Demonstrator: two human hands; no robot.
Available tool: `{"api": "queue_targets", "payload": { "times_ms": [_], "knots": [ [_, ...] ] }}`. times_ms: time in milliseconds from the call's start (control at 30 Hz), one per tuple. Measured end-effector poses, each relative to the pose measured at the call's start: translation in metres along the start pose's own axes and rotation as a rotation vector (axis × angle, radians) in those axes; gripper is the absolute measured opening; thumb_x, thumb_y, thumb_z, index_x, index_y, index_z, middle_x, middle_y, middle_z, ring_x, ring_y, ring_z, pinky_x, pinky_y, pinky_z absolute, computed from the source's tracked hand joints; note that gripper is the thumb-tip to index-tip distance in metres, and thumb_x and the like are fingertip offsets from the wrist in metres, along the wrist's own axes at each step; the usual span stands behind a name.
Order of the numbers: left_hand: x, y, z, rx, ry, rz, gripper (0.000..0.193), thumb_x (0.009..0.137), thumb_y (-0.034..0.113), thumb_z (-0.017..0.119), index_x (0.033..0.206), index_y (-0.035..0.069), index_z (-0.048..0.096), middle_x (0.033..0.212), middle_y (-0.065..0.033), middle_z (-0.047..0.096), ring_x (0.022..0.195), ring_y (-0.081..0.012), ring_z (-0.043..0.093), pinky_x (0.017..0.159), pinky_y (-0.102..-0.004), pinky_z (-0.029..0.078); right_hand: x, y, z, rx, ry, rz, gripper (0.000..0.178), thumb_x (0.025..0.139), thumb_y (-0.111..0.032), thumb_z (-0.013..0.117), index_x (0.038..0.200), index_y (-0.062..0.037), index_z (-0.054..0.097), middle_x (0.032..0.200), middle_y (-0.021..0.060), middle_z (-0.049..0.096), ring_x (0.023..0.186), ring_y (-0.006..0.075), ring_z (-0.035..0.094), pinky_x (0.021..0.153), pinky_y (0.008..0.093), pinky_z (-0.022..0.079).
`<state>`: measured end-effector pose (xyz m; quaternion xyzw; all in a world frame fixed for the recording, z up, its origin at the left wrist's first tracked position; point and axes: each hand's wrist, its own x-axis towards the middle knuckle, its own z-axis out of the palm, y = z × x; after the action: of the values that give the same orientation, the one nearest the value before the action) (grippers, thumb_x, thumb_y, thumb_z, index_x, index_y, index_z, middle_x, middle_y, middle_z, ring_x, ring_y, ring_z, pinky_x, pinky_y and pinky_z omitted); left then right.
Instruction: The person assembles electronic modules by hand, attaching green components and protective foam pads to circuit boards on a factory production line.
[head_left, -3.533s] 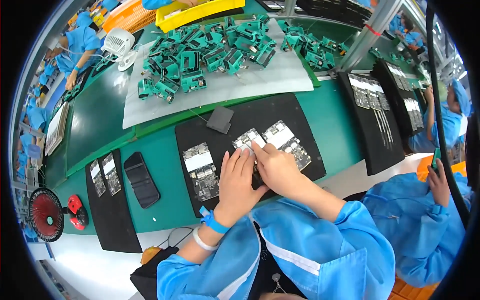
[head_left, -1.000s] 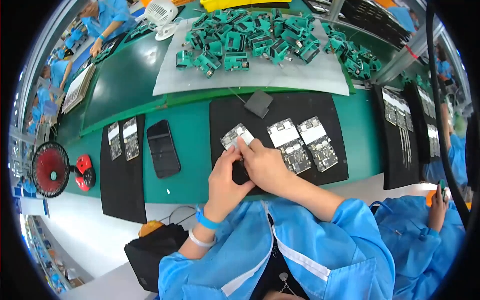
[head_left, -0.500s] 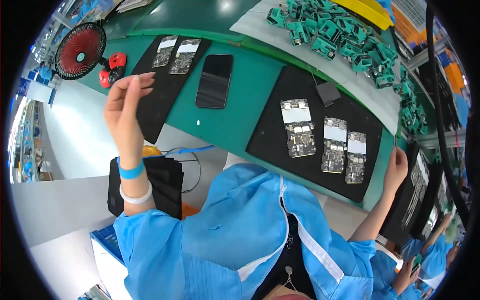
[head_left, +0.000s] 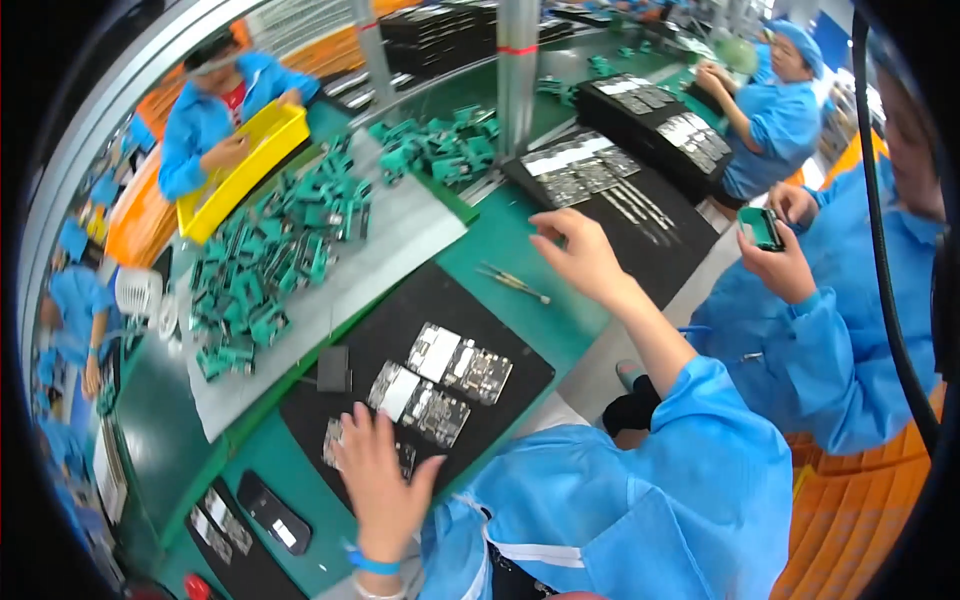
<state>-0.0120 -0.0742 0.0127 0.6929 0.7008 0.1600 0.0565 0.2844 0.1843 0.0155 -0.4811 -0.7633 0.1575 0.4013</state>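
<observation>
My left hand [head_left: 382,485], a blue band at its wrist, is open with spread fingers over a circuit board [head_left: 408,460] on a black mat [head_left: 515,352]. The fingers partly cover that board; whether they touch it, I cannot tell. Two more circuit boards with white patches lie on the mat, a middle board [head_left: 440,415] and a farther board [head_left: 480,375]. My right hand [head_left: 582,258] reaches out to the right, open and holding nothing visible, just beyond a pair of tweezers [head_left: 515,282] on the green table. It is near a group of circuit boards [head_left: 575,170] on another black mat.
A small black block [head_left: 334,368] sits on my mat's far edge. Many green fixtures [head_left: 290,240] pile on a white sheet [head_left: 425,225]. A phone [head_left: 275,512] lies lower left. A co-worker holds a yellow bin [head_left: 240,170]; another, close right, holds a green fixture [head_left: 762,228].
The view has swung to the right. My left hand has come from the table's left side to the mat's boards. The tweezers lie on the table, and my right hand has stretched past them.
</observation>
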Motion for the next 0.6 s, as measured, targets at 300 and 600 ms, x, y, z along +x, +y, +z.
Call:
{"api": "queue_targets", "payload": {
  "times_ms": [300, 600],
  "knots": [
    [0.017, 0.021, 0.032, 0.052, -0.215, 0.239, 0.067, 0.089, 0.040, 0.063, 0.149, 0.017, 0.044, 0.160, -0.0146, 0.027, 0.147, -0.0438, 0.017, 0.113, -0.0689, 0.010, 0.130, 0.063, 0.079, 0.054, 0.042, -0.054, 0.031, 0.090, -0.013, 0.061, 0.117, 0.0010, 0.066, 0.109, 0.0199, 0.069, 0.105, 0.0313, 0.067, 0.092, 0.0402, 0.052],
    [0.023, -0.023, 0.014, 0.048, -0.272, 0.432, 0.055, 0.089, 0.028, 0.065, 0.142, 0.026, 0.053, 0.155, -0.0068, 0.040, 0.145, -0.0361, 0.029, 0.115, -0.0625, 0.019, 0.242, 0.100, 0.129, -0.473, -0.465, -0.008, 0.105, 0.065, -0.048, 0.085, 0.153, -0.0364, 0.029, 0.154, 0.0169, 0.033, 0.137, 0.0429, 0.038, 0.107, 0.0637, 0.031]
  ]
}}
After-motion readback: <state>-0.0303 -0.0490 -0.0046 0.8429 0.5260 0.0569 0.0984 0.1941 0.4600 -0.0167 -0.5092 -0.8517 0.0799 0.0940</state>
